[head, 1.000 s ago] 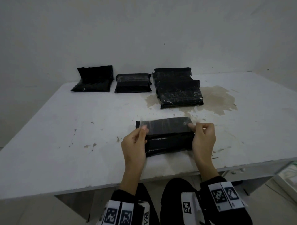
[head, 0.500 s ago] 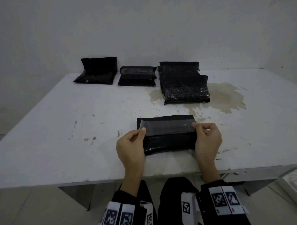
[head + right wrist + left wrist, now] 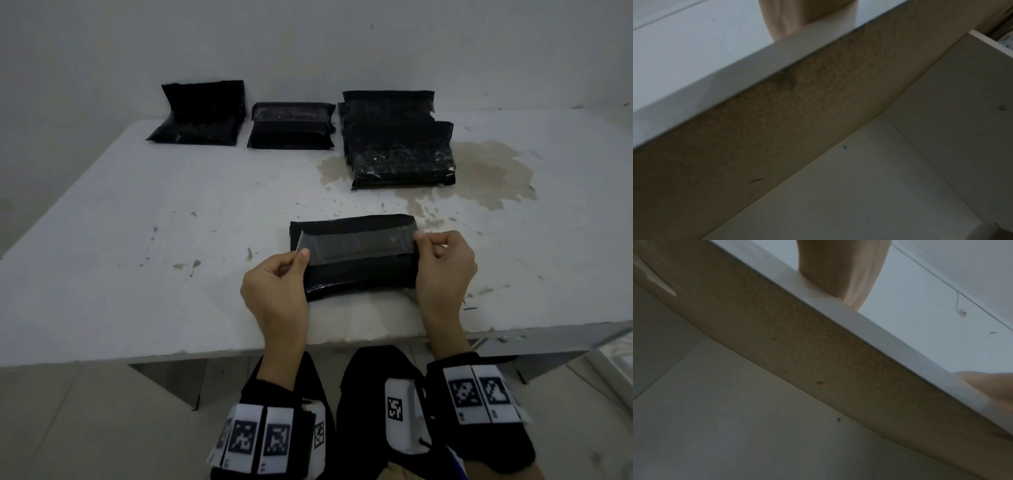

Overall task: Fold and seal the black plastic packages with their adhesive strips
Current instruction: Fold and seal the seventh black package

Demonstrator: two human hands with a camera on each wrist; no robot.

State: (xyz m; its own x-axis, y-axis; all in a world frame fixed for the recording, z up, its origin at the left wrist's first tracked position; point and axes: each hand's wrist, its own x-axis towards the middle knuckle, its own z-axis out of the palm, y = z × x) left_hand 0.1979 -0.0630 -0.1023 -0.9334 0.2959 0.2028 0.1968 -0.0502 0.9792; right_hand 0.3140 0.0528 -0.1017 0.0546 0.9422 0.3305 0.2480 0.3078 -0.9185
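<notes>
Flat black plastic package [image 3: 356, 274] near edge of stained white worktop [image 3: 171, 240], left hand [image 3: 274, 287] and right hand [image 3: 442, 263] fingers each pinching an end of its clear adhesive strip [image 3: 356, 245], strip stretched taut across package.

Bare table [image 3: 171, 240] lies left; three package piles [image 3: 397, 147] block the far edge.

Black package [image 3: 356, 260] (glossy flap folded over) lies at table's near edge.
</notes>
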